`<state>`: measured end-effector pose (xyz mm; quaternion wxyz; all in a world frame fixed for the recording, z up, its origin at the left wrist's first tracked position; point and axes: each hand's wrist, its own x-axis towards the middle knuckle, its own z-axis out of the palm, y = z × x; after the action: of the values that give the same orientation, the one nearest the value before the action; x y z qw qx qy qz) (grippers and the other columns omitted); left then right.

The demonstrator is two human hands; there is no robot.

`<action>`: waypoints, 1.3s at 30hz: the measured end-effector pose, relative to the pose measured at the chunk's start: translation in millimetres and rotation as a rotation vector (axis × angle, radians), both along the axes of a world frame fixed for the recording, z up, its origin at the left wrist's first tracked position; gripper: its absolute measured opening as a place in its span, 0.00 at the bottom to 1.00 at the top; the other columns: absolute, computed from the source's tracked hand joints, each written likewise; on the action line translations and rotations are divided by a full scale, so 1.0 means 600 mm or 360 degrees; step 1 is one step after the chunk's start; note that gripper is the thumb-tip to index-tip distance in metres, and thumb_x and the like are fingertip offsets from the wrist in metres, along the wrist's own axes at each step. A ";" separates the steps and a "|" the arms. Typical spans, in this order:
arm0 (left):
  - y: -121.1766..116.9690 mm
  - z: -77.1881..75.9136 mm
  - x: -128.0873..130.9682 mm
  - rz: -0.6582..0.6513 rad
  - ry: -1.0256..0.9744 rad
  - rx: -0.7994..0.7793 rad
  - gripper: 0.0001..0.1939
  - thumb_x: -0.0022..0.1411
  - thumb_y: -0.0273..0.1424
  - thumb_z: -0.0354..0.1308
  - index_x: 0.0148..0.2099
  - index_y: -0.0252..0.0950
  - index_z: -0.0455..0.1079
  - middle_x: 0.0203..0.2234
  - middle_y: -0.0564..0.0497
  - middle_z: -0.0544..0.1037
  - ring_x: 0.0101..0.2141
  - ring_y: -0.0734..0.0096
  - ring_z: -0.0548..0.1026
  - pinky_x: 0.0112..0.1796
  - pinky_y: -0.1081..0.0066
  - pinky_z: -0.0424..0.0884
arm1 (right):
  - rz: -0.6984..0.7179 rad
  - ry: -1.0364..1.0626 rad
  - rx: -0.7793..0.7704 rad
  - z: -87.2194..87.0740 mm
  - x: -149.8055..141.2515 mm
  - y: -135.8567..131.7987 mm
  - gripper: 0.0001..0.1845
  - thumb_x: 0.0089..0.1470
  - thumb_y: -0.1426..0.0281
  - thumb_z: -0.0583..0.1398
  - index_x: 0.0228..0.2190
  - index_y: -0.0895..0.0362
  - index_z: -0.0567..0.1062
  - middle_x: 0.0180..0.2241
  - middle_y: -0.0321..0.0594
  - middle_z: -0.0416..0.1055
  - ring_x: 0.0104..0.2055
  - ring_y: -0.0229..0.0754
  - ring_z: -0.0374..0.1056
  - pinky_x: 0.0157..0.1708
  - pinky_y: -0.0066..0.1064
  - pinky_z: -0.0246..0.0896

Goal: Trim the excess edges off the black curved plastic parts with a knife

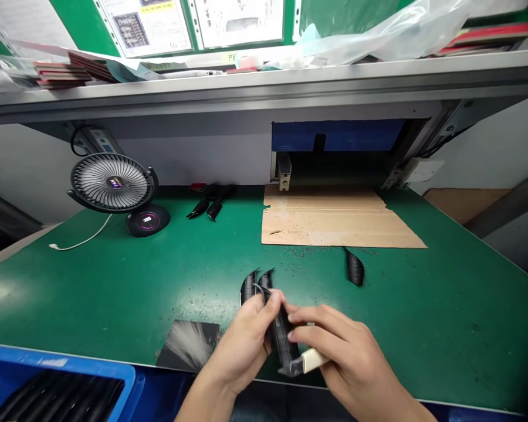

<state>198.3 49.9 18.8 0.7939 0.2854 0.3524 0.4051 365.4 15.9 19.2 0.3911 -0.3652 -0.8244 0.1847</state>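
Note:
My left hand (250, 334) is closed around a long, curved black plastic piece (284, 340), its thumb pressed along the upper end. In my right hand (349, 351) is a small tool with a cream handle (314, 358). A dark tip at the handle's end meets the lower end of the black piece; its exact shape is unclear. My right fingertips also touch the side of the piece. Just beyond my left hand, similar curved black pieces (248, 287) show, partly hidden by it. Another black piece (355, 268) lies alone on the green bench, farther right.
A cardboard sheet (334, 220) lies before a blue-topped opening, with dark shavings around it. On the left stand a small fan (114, 183) and its cable. Black pieces (213, 202) lie behind. A blue bin (127, 375) holds black parts. An overhead shelf (255, 88) spans the bench.

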 end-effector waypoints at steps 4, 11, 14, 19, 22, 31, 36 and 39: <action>0.011 0.011 -0.011 0.0960 -0.0477 0.0025 0.10 0.61 0.29 0.60 0.31 0.35 0.61 0.25 0.56 0.64 0.30 0.76 0.67 0.41 0.68 0.69 | -0.0552 0.0277 -0.0181 -0.032 -0.024 -0.035 0.20 0.61 0.69 0.56 0.55 0.51 0.67 0.54 0.44 0.60 0.43 0.42 0.66 0.36 0.28 0.66; 0.003 0.018 -0.031 0.1496 -0.0776 -0.0140 0.22 0.58 0.29 0.56 0.22 0.38 0.43 0.16 0.59 0.44 0.18 0.77 0.50 0.21 0.73 0.60 | -0.0319 0.0433 -0.0843 -0.066 -0.075 -0.053 0.17 0.65 0.65 0.51 0.51 0.50 0.73 0.30 0.37 0.68 0.27 0.37 0.65 0.26 0.26 0.59; -0.005 0.024 -0.027 0.1572 -0.0703 -0.0123 0.22 0.57 0.28 0.55 0.22 0.38 0.42 0.16 0.59 0.43 0.17 0.76 0.49 0.20 0.73 0.58 | -0.0316 0.0344 -0.0956 -0.055 -0.080 -0.043 0.18 0.64 0.62 0.51 0.47 0.51 0.76 0.26 0.36 0.66 0.26 0.37 0.64 0.23 0.27 0.55; -0.011 0.034 -0.028 0.1611 -0.0645 -0.0148 0.22 0.57 0.28 0.54 0.22 0.38 0.42 0.16 0.59 0.43 0.17 0.77 0.48 0.19 0.73 0.57 | -0.0200 0.0260 -0.1041 -0.040 -0.076 -0.036 0.16 0.64 0.61 0.52 0.41 0.50 0.79 0.24 0.34 0.66 0.25 0.37 0.65 0.23 0.25 0.55; -0.011 0.035 -0.031 0.1603 -0.0658 -0.0211 0.22 0.57 0.27 0.54 0.22 0.38 0.41 0.16 0.59 0.41 0.17 0.77 0.48 0.19 0.73 0.55 | -0.0263 0.0206 -0.0935 -0.043 -0.077 -0.038 0.16 0.64 0.62 0.52 0.39 0.50 0.79 0.23 0.34 0.67 0.24 0.38 0.65 0.22 0.26 0.55; -0.011 0.030 -0.026 0.1633 -0.0584 -0.0241 0.24 0.57 0.27 0.55 0.22 0.38 0.40 0.17 0.59 0.41 0.17 0.76 0.47 0.19 0.72 0.56 | -0.0501 -0.0134 -0.0558 -0.067 -0.076 -0.045 0.16 0.64 0.65 0.50 0.46 0.48 0.75 0.26 0.35 0.68 0.23 0.39 0.67 0.22 0.26 0.59; -0.012 0.026 -0.029 0.1641 -0.0617 -0.0290 0.23 0.56 0.26 0.55 0.22 0.38 0.41 0.16 0.59 0.43 0.17 0.76 0.49 0.19 0.72 0.58 | -0.0604 -0.0318 -0.0188 -0.069 -0.075 -0.050 0.15 0.63 0.70 0.53 0.48 0.51 0.74 0.27 0.36 0.70 0.25 0.40 0.68 0.22 0.28 0.60; -0.007 0.025 -0.038 0.1602 -0.0802 -0.0404 0.21 0.58 0.24 0.52 0.22 0.38 0.42 0.15 0.60 0.45 0.16 0.78 0.50 0.19 0.74 0.57 | -0.0673 -0.0200 0.0229 -0.073 -0.077 -0.056 0.19 0.57 0.77 0.59 0.50 0.55 0.73 0.29 0.39 0.73 0.27 0.41 0.68 0.28 0.30 0.62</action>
<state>175.3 45.6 33.9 0.5908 -0.1203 0.2906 0.7430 318.9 -17.7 -24.9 0.3940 -0.5118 -0.7632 0.0163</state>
